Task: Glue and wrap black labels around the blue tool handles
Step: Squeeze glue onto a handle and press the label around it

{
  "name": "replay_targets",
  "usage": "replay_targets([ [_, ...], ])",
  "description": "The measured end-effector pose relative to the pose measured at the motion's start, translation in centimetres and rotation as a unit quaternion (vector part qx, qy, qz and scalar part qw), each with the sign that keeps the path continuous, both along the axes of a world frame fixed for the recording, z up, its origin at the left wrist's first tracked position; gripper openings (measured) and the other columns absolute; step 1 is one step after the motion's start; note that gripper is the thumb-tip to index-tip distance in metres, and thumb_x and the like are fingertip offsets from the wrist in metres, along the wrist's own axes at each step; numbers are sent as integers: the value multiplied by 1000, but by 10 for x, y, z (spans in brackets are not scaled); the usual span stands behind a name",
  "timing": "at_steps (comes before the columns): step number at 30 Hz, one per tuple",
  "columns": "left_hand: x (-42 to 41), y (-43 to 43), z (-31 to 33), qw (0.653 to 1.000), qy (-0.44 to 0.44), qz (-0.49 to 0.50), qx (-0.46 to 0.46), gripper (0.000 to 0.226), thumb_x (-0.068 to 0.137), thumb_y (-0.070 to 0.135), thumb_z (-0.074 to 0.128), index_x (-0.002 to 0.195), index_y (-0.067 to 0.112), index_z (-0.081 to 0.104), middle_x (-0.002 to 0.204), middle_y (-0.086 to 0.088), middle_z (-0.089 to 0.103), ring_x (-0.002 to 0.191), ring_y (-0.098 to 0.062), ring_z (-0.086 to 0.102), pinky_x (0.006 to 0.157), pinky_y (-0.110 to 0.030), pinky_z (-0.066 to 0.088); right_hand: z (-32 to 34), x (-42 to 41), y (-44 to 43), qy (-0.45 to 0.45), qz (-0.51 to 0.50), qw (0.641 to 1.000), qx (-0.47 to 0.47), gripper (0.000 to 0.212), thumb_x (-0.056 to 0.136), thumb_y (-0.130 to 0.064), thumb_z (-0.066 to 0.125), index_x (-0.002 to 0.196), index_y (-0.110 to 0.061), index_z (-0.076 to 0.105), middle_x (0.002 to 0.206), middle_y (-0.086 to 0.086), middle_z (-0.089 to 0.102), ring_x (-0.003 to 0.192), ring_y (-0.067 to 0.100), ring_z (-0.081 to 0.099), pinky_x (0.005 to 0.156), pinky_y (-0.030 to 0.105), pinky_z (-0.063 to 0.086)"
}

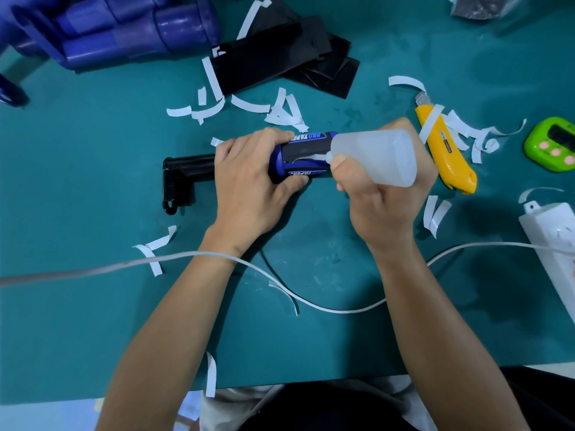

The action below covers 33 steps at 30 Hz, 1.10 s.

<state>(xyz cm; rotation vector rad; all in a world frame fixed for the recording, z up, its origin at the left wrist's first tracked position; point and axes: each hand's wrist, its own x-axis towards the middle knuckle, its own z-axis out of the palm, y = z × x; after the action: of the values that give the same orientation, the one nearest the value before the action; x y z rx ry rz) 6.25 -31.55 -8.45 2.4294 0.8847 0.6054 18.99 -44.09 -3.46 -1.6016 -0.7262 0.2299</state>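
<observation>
You're gripping the blue tool handle (281,164) w/ your left hand (249,185) near the desk (93,306) ctr, its black head (186,175) pointing toward the left edge. Your right hand (382,200) is wrapping round a translucent glue bottle (382,154), nozzle right at the black label (308,147) on the handle. Spare black labels (273,60) are lying toward the far edge, w/ more blue handles (130,35) sitting in the far-left corner. A yellow knife (448,154), green timer (553,144) & white power strip (553,234) are sitting by the right edge. White paper strips (280,113) are lying all round.

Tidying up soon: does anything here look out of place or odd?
White paper strips litter the mat, and the yellow utility knife lies among them with its blade apparently out, one strip draped across it.
</observation>
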Motion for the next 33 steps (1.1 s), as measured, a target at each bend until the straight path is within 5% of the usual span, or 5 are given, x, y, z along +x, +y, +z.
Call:
replay_targets([
  [27, 0, 1, 1, 1000, 8, 6, -4, 60, 71, 50, 86, 121, 27, 62, 118, 16, 69, 108, -13, 59, 104, -14, 19, 2, 4, -5, -14, -20, 1000, -3, 25, 81, -16, 70, 69, 4, 60, 66, 2, 50, 58, 23, 49, 56, 18, 36],
  [33, 0, 1, 1, 1000, 7, 4, -4, 59, 71, 49, 87, 120, 27, 63, 116, 16, 69, 108, -13, 59, 103, -14, 20, 4, 5, -5, 12, -20, 1000, 13, 18, 81, -14, 72, 77, -16, 55, 62, 9, 54, 55, 35, 53, 50, 30, 39],
])
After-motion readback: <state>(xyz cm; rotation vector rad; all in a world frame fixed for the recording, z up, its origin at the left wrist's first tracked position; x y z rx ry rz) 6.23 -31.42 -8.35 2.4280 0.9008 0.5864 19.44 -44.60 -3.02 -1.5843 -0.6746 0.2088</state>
